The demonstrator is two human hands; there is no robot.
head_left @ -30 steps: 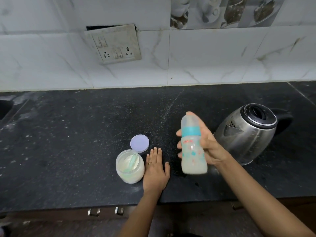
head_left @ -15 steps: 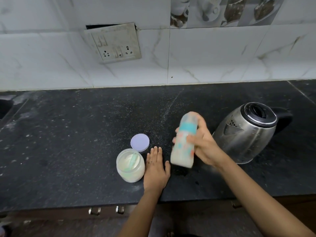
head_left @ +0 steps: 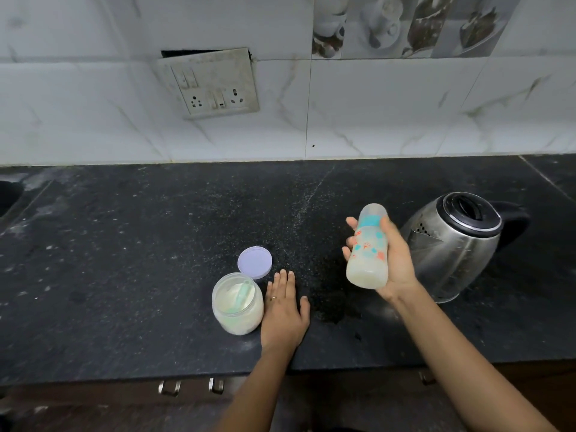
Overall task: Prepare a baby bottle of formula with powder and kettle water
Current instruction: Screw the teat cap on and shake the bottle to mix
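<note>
While the right hand (head_left: 399, 264) curls round the bottle (head_left: 367, 251), the thumb lies along its right side by the teal collar and the fingertips show past its left side. The bottle is held clear of the counter (head_left: 124, 260), above the front right part. It leans a little, with its capped top up and away from the person. Milky liquid fills its lower part, and orange and teal prints mark its wall.

Just right of the bottle stands the steel kettle (head_left: 458, 254). Its black lid is on, its spout faces the bottle and its handle points toward the counter's right edge.

The left hand (head_left: 285, 313) rests palm down near the front edge, fingers straight and close together, thumb spread, holding nothing. A ring (head_left: 273, 298) sits on one finger. Just left of it is the open jar (head_left: 238, 313) of pale powder with a green scoop (head_left: 241, 296) inside; whether hand and jar touch cannot be told. The lid (head_left: 254, 262) lies flat just behind the jar.

Behind the back edge rises a white tiled wall, where a socket plate (head_left: 212, 85) hangs askew. Two metal handles (head_left: 170, 387) show under the front edge.
</note>
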